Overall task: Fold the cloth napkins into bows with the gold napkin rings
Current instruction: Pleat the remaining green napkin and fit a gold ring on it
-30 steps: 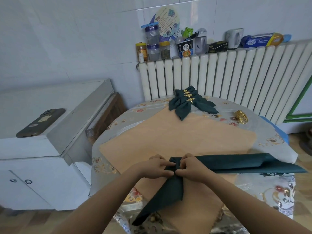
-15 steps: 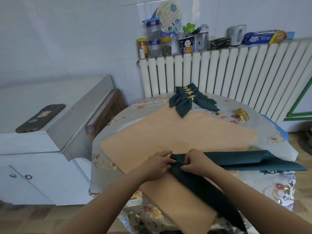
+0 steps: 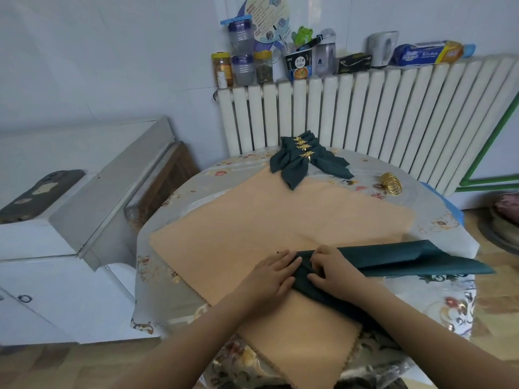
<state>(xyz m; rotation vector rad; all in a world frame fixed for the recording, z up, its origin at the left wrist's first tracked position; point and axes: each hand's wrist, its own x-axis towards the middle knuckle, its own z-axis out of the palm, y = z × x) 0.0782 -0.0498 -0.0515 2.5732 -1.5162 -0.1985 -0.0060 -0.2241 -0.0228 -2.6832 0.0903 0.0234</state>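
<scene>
Pressing the green napkin (image 3: pixel 393 258) at its crossing near the table's (image 3: pixel 438 226) front edge, the left hand (image 3: pixel 269 272) lies flat-fingered and the right hand (image 3: pixel 334 272) pinches the fold. Best to keep the centre gathered tight before fetching a ring (image 3: pixel 391 184).

Napkin (image 3: pixel 393 256) fold hidden under right hand (image 3: pixel 334 272); lower tail behind forearm.

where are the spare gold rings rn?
Head view: the loose gold napkin rings sit far right on the table, right of the finished bows, near the radiator.
</scene>
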